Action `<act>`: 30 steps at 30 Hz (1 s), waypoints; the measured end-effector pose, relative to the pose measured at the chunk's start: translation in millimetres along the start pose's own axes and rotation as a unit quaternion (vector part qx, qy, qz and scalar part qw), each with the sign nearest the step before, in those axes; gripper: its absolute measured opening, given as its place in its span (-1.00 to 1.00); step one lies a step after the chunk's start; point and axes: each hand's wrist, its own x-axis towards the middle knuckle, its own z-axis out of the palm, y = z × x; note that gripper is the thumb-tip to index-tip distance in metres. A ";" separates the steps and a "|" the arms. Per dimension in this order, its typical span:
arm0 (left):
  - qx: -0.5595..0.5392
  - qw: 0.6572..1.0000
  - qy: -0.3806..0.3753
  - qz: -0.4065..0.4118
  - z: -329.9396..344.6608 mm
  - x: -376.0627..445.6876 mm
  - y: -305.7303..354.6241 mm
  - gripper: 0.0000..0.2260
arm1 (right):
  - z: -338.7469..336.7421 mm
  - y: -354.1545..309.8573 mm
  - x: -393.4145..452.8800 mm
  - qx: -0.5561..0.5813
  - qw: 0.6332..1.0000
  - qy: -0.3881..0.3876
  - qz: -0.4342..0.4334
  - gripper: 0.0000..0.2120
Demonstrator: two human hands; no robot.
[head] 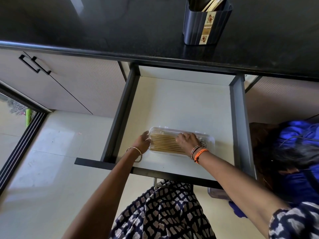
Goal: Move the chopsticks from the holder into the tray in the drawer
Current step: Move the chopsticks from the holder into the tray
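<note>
I am looking down into the open drawer [189,104], where the clear tray [211,139] is sitting near the front edge, toward the front-left corner. A row of pale chopsticks [165,143] is lying flat inside it, side by side along its length. My left hand [143,140] is touching the tray's left end, fingers seemingly curved against the rim, though I cannot tell whether it is truly gripping. My right hand [186,139] is resting palm-down on the sticks at their right end; whether its fingers are pinching any, I cannot tell.

I am judging this as the laying-down and tidying step. More chopsticks [213,3] are poking out of the dark holder [193,25] standing near the counter's [86,31] front edge, so the job is unfinished. Next I would be reaching up to the holder, gathering another bunch, and aligning it with the row.

The holder is carrying a cream label strip [207,26] with flower motifs; its small lettering is too blurred to read.
</note>
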 end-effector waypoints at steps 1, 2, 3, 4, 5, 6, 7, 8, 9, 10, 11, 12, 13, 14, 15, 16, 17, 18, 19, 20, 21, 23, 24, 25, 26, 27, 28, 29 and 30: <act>-0.005 1.000 -0.007 -0.002 -0.2 0.4 0.7 -0.62 | -1.3 -0.2 -1.4 0.003 1.000 0.002 0.003 -0.61; -0.012 1.000 -0.012 -0.005 -0.4 0.4 1.2 -0.64 | -0.9 -0.8 -0.9 -0.008 0.999 0.035 0.004 -0.64; -0.020 1.000 -0.014 -0.007 -0.6 0.6 1.3 -0.65 | -5.3 -0.9 -2.7 -0.007 0.998 0.067 0.011 -0.65; -0.028 1.000 -0.013 -0.008 -1.2 1.0 0.5 -0.64 | -7.6 0.3 -4.1 -0.003 0.996 0.081 0.021 -0.63; -0.035 0.999 -0.007 -0.008 -1.7 0.9 -0.3 -0.62 | -8.3 1.6 -5.7 -0.002 0.994 0.104 0.019 -0.60; -0.045 0.999 0.006 -0.005 -2.5 0.5 0.5 -0.58 | -10.5 3.0 -7.6 0.023 0.995 0.098 0.022 -0.61; -0.057 0.998 0.027 0.001 -3.9 0.3 3.5 -0.55 | -13.9 5.3 -11.3 0.051 0.994 0.095 0.029 -0.63; -0.069 0.996 0.052 0.013 -5.7 -1.1 10.1 -0.55 | -21.3 8.1 -17.3 0.075 0.990 0.120 0.030 -0.64; -0.076 0.994 0.076 0.031 -8.0 -1.3 21.7 -0.58 | -34.0 14.5 -24.1 0.102 0.981 0.162 0.034 -0.68; -0.079 0.991 0.094 0.055 -10.8 -1.0 36.3 -0.61 | -48.3 23.2 -29.7 0.123 0.972 0.195 0.049 -0.76; -0.077 0.988 0.106 0.086 -14.2 0.7 56.4 -0.64 | -64.7 36.6 -32.4 0.138 0.962 0.224 0.066 -0.86; -0.068 0.983 0.114 0.124 -18.5 4.1 79.4 -0.66 | -82.8 54.4 -32.5 0.151 0.949 0.261 0.094 -0.95; -0.056 0.978 0.123 0.161 -22.6 7.7 101.9 -0.68 | -103.5 73.2 -31.3 0.169 0.935 0.283 0.130 -0.92; -0.048 0.971 0.128 0.198 -27.8 11.9 128.9 -0.69 | -127.3 94.9 -29.4 0.189 0.917 0.307 0.170 -0.88; -0.040 0.964 0.130 0.230 -32.1 14.7 156.0 -0.71 | -151.8 117.4 -27.8 0.220 0.890 0.341 0.206 -0.86; -0.031 0.955 0.135 0.262 -36.0 17.1 184.0 -0.72 | -175.4 140.8 -25.9 0.247 0.860 0.379 0.237 -0.85; -0.021 0.945 0.143 0.294 -39.5 18.7 212.4 -0.72 | -197.6 163.3 -23.9 0.270 0.830 0.414 0.259 -0.86; -0.013 0.934 0.153 0.322 -42.3 19.2 238.0 -0.71 | -215.2 182.5 -20.1 0.293 0.804 0.439 0.275 -0.86; -0.002 0.923 0.163 0.349 -44.5 20.6 264.7 -0.70 | -231.7 203.2 -15.0 0.326 0.778 0.455 0.286 -0.86; 0.013 0.913 0.172 0.370 -46.2 22.1 287.2 -0.70 | -243.7 225.0 -5.9 0.370 0.750 0.466 0.289 -0.86; 0.030 0.904 0.183 0.384 -47.5 25.8 306.9 -0.69 | -254.0 246.3 5.3 0.420 0.718 0.472 0.291 -0.85; 0.052 0.891 0.210 0.399 -50.7 37.5 331.2 -0.68 | -268.2 285.6 30.3 0.540 0.627 0.474 0.301 -0.81; 0.054 0.888 0.223 0.398 -52.9 46.5 339.9 -0.68 | -273.0 303.7 44.1 0.608 0.566 0.463 0.310 -0.79; 0.049 0.888 0.232 0.395 -55.3 55.8 347.1 -0.69 | -278.0 319.1 57.2 0.669 0.508 0.443 0.313 -0.81; 0.042 0.889 0.241 0.388 -58.2 66.0 353.9 -0.70 | -281.6 332.5 71.3 0.708 0.471 0.426 0.309 -0.84; 0.033 0.890 0.250 0.380 -60.7 75.8 360.8 -0.72 | -284.6 343.8 84.6 0.722 0.462 0.414 0.307 -0.84; 0.029 0.890 0.258 0.375 -63.6 84.8 367.5 -0.73 | -286.6 351.5 96.1 0.723 0.467 0.405 0.308 -0.85; 0.031 0.890 0.262 0.373 -65.7 96.3 376.4 -0.74 | -289.1 358.8 107.3 0.721 0.478 0.395 0.309 -0.84; 0.041 0.890 0.261 0.371 -67.4 107.5 384.9 -0.74 | -290.0 365.3 117.4 0.720 0.488 0.384 0.309 -0.83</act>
